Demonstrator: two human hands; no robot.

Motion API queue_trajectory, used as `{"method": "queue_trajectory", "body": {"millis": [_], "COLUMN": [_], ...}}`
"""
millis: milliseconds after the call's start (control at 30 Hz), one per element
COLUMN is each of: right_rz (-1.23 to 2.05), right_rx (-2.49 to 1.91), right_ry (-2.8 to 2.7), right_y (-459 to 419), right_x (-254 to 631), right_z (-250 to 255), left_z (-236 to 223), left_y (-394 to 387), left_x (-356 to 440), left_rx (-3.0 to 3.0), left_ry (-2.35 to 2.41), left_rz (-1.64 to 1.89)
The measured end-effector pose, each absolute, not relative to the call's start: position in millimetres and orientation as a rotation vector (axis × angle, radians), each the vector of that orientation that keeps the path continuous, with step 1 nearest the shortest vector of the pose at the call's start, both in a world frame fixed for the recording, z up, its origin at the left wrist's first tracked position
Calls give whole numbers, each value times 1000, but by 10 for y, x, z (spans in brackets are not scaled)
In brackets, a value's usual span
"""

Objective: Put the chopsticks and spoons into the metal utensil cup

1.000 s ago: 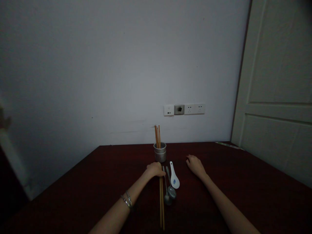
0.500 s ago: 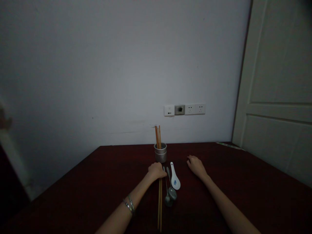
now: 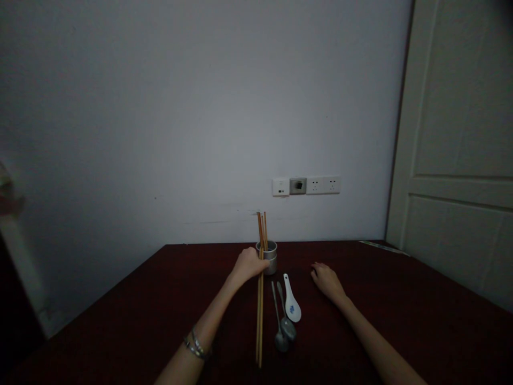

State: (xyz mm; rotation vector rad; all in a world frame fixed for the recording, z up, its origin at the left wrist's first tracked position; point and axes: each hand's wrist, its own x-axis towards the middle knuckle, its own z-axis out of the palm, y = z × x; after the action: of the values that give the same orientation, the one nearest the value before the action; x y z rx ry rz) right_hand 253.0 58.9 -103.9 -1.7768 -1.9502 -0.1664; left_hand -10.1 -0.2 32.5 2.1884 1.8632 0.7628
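Observation:
My left hand (image 3: 249,263) is closed around the upper end of a pair of wooden chopsticks (image 3: 259,321), whose lower ends point toward me. It is just in front of a grey metal cup (image 3: 272,263) and hides part of it. More chopsticks (image 3: 265,230) stand upright in that cup. To the right of the held pair lie two metal spoons, one with a thin handle (image 3: 276,307) and one with a larger bowl (image 3: 288,329). Beside them is a white spoon with a blue mark (image 3: 293,308). My right hand (image 3: 326,280) rests on the table, fingers loosely stretched, holding nothing.
The dark red table (image 3: 180,299) runs back to a pale wall (image 3: 200,133). Sockets and switches (image 3: 306,185) sit on the wall above it. A flat strip (image 3: 382,247) lies at the far right edge, near a panelled door (image 3: 460,160). Something blurred (image 3: 10,198) shows at far left.
My left hand has moved forward and slightly left with the pair of chopsticks, from beside the spoon handles to the cup. My right hand stays on the table. The view has shifted slightly.

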Motion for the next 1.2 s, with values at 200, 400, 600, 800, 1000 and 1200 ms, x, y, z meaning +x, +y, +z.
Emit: {"method": "queue_trajectory", "body": {"millis": [200,400,600,800,1000,1200], "right_rz": [-98,157,703,1512,1340,1220], "right_rx": [-1780,-1700,-1349,-770,-746,-778], "right_ry": [-1932,-1763,-1513,-1595,-1632,-1646], "right_y": [595,612,404,-214,-467,-445], "right_x": [2546,2604,2249,1636,1231,1181], "right_z": [-1030,-928,-145,471,439,424], "left_z": [818,940,910,900,900,862], "left_y": [-195,-382,-407,-389,-420,-407], "left_x": [-21,68,113,96,74,63], "left_rx": [2281,2316,2342,2332,2273,2278], "left_ry": [1852,1873,1910,1944,1980,1844], "left_rz": [977,1059,1040,1113,1166,1337]}}
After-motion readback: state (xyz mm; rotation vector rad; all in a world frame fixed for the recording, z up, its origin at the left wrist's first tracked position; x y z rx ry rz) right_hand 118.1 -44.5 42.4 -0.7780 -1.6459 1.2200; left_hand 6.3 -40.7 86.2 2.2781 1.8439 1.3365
